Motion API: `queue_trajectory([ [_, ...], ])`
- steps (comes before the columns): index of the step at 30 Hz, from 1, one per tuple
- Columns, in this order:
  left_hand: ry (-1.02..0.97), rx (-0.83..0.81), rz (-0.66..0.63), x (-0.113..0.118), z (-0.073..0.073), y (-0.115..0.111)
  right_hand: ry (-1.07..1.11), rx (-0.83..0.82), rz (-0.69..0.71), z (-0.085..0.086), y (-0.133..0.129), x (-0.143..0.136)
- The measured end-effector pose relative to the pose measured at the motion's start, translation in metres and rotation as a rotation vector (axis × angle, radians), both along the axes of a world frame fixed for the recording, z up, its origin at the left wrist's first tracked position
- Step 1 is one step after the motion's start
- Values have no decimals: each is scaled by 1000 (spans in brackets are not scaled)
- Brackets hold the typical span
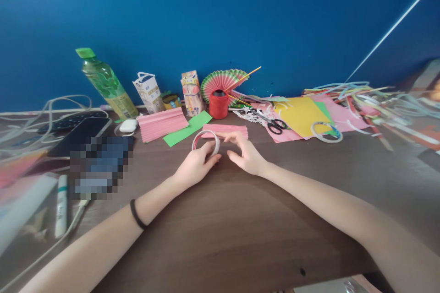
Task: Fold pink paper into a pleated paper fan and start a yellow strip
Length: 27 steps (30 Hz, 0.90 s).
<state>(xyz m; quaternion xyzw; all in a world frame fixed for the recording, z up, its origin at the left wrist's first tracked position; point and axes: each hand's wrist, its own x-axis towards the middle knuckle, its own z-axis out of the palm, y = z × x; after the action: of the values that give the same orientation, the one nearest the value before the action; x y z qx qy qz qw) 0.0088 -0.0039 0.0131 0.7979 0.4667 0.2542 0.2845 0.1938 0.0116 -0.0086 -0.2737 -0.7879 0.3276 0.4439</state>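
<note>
My left hand (pixel 197 165) grips a roll of tape (pixel 217 144) by its lower rim, holding it upright on edge above the dark table. Across from it is my right hand (pixel 245 153), its thumb apart from its fingers. Those fingertips reach the roll's right side; whether they touch it, I cannot tell. Just behind both hands lies a narrow pleated pink paper (pixel 240 130), partly covered by them. A wider pleated pink paper (pixel 161 123) rests to the left, beside a green paper strip (pixel 189 128).
Behind stand a red thread spool (pixel 218 105), a paper fan (pixel 215 81), small cartons and a green bottle (pixel 106 82). To the right lie black scissors (pixel 277 126), yellow paper (pixel 299 116) and another tape roll (pixel 326 139). Phones, cables and a marker (pixel 61 206) occupy the left.
</note>
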Motion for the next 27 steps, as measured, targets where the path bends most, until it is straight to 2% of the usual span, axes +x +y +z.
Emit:
queue_trajectory([
  [4,-6,-9,-8,-1,0,0,30,17,3,-1,1,-1],
  [10,-92,-13,-58,-2,-3,0,-124,115,-58,9,-1,-1],
  [19,-118,-49,-66,-1,-1,1,-49,254,-224,9,-3,-4],
  [22,-159,-77,-58,-1,-1,1,-38,215,-217,11,-5,-5],
  [27,-245,-131,-63,-1,-2,0,8,39,-188,17,-8,-10],
])
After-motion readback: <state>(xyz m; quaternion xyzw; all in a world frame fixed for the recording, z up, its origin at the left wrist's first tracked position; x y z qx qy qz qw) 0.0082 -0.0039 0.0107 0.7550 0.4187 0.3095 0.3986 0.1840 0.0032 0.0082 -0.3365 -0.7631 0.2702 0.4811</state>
